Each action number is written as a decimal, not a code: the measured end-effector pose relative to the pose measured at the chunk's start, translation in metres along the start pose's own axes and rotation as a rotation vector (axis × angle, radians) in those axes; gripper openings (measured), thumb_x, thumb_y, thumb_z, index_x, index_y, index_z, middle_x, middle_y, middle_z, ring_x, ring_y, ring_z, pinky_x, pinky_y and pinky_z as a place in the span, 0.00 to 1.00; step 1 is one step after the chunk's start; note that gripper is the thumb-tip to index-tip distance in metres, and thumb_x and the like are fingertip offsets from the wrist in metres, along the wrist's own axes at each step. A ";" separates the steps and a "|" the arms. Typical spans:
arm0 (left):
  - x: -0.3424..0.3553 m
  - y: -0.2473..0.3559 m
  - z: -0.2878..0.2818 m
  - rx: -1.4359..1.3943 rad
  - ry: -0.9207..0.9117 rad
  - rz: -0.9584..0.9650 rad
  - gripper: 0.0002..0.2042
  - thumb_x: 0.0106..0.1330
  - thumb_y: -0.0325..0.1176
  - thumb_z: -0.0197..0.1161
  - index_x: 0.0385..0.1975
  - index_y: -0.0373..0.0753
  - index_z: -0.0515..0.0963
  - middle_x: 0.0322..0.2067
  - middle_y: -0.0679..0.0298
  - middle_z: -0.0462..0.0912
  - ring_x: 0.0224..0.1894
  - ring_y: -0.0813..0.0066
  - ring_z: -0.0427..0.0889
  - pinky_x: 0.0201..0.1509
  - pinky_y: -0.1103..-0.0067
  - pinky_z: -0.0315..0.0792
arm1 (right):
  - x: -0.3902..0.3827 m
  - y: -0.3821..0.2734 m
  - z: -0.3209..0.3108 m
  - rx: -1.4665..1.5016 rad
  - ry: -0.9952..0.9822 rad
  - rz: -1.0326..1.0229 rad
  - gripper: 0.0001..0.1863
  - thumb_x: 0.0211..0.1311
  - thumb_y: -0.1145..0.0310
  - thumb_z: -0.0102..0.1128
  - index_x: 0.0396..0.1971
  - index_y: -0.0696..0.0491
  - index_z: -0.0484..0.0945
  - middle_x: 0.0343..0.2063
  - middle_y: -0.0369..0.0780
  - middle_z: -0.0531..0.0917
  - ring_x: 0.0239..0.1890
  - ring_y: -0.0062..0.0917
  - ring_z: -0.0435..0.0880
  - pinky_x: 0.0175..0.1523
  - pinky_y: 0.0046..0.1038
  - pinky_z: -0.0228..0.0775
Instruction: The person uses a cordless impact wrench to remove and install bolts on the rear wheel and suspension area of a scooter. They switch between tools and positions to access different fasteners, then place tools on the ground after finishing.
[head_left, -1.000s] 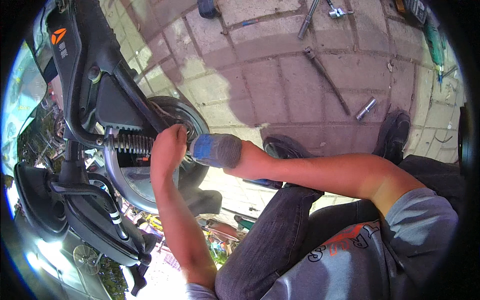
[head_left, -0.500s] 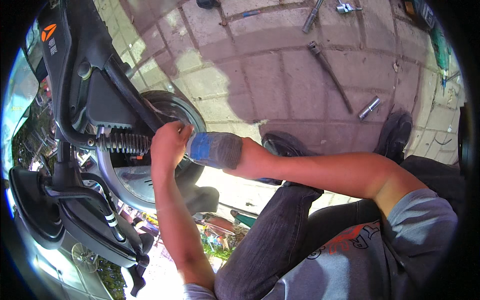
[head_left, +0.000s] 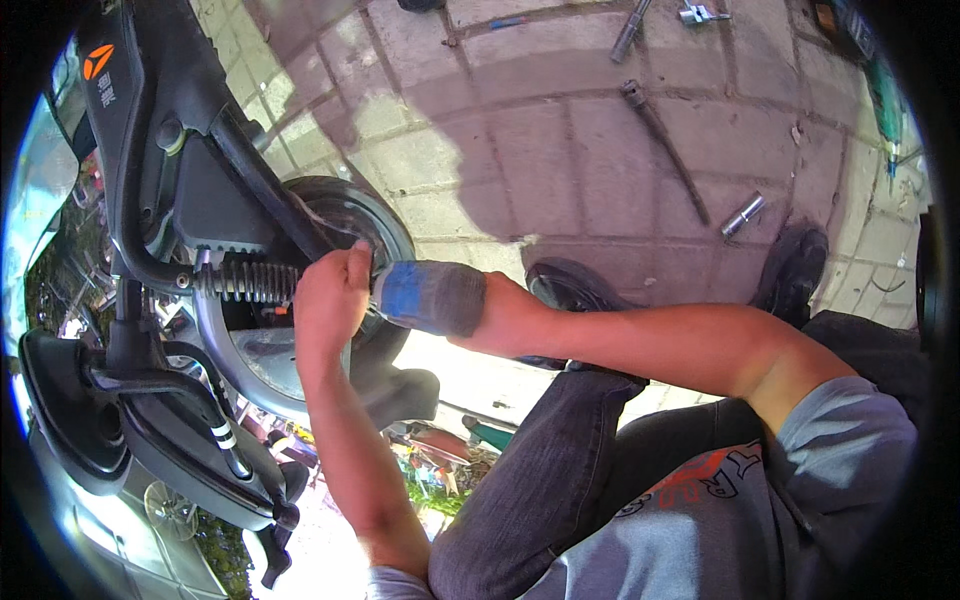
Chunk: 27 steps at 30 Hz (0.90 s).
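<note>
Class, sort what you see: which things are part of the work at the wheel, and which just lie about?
In the work:
left hand
gloved right hand
scooter wheel
coil spring

Lying about on the paving:
long bar tool
small socket
metal tools at the top edge

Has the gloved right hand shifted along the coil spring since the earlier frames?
No. The right hand stays at the wheel end of the coil spring, beside the left hand.

Sunlit paving bricks (head_left: 560, 150), partly in shadow, with scattered metal tools (head_left: 665, 150).
</note>
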<state>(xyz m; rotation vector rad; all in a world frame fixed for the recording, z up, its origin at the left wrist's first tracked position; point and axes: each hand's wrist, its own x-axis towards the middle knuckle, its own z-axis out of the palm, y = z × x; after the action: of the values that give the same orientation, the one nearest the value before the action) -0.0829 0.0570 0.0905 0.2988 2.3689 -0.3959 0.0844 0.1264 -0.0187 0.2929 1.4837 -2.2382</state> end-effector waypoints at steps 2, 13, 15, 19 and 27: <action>0.000 -0.011 0.001 -0.101 0.005 0.025 0.24 0.67 0.47 0.44 0.23 0.30 0.74 0.24 0.43 0.74 0.32 0.40 0.73 0.35 0.62 0.66 | -0.005 -0.014 -0.006 0.047 0.007 0.081 0.16 0.44 0.61 0.59 0.29 0.59 0.77 0.29 0.52 0.81 0.36 0.45 0.80 0.42 0.37 0.72; -0.003 -0.012 -0.013 -0.177 -0.034 -0.085 0.30 0.68 0.54 0.42 0.29 0.26 0.75 0.22 0.42 0.73 0.27 0.50 0.74 0.37 0.68 0.67 | -0.004 -0.012 -0.004 -0.009 0.031 0.001 0.15 0.44 0.64 0.57 0.30 0.59 0.77 0.28 0.52 0.81 0.37 0.46 0.80 0.44 0.38 0.72; -0.005 -0.021 -0.012 -0.230 -0.031 -0.114 0.30 0.68 0.54 0.42 0.30 0.27 0.76 0.22 0.44 0.75 0.27 0.56 0.75 0.38 0.70 0.67 | -0.004 -0.013 -0.003 -0.026 0.026 -0.005 0.16 0.44 0.64 0.58 0.31 0.59 0.76 0.29 0.52 0.81 0.38 0.46 0.80 0.44 0.38 0.72; -0.017 -0.029 -0.012 -0.311 -0.022 -0.131 0.30 0.68 0.54 0.42 0.30 0.28 0.77 0.26 0.50 0.79 0.32 0.67 0.77 0.41 0.75 0.68 | -0.007 -0.012 -0.002 0.082 0.032 0.049 0.17 0.45 0.64 0.58 0.33 0.59 0.76 0.32 0.53 0.80 0.39 0.46 0.79 0.45 0.38 0.71; -0.026 -0.028 -0.009 -0.505 -0.026 -0.073 0.26 0.70 0.49 0.43 0.36 0.25 0.75 0.33 0.56 0.79 0.35 0.70 0.74 0.43 0.76 0.67 | -0.007 -0.017 -0.010 0.023 -0.052 0.050 0.19 0.46 0.63 0.58 0.37 0.58 0.72 0.33 0.49 0.79 0.38 0.40 0.78 0.46 0.35 0.70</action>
<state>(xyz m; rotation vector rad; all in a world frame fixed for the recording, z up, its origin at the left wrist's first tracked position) -0.0782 0.0321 0.1204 -0.0294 2.3636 0.1703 0.0817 0.1427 -0.0057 0.2737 1.4091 -2.2081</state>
